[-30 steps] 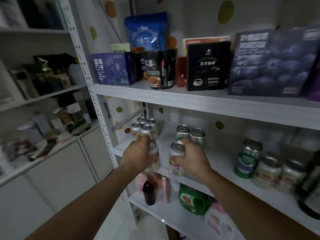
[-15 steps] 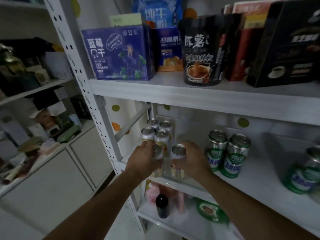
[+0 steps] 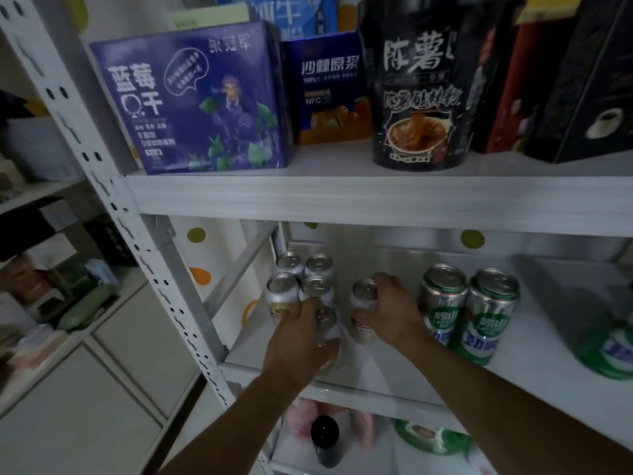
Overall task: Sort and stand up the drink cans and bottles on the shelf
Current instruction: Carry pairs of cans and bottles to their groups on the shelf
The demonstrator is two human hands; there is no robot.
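On the middle shelf (image 3: 394, 382), my left hand (image 3: 301, 341) wraps a silver can (image 3: 330, 337) standing at the shelf's front left. My right hand (image 3: 390, 313) grips a second silver can (image 3: 363, 303) just to its right, upright and a little further back. Behind them, several more silver cans (image 3: 301, 279) stand upright in a tight block in the back left corner. Two green cans (image 3: 469, 310) stand side by side right of my right hand. Another green can (image 3: 609, 347) shows blurred at the right edge.
The upper shelf (image 3: 342, 200) carries a purple box (image 3: 198, 101), a small blue carton (image 3: 329, 87), a black noodle cup (image 3: 418, 87) and dark boxes. Below, a dark bottle (image 3: 325, 440), a pink item and a green pack sit. The perforated upright post (image 3: 137, 234) stands left.
Both hands have pushed their silver cans further back toward the block in the left corner, and the right can now sits a little apart from the left one. The view has closed in.
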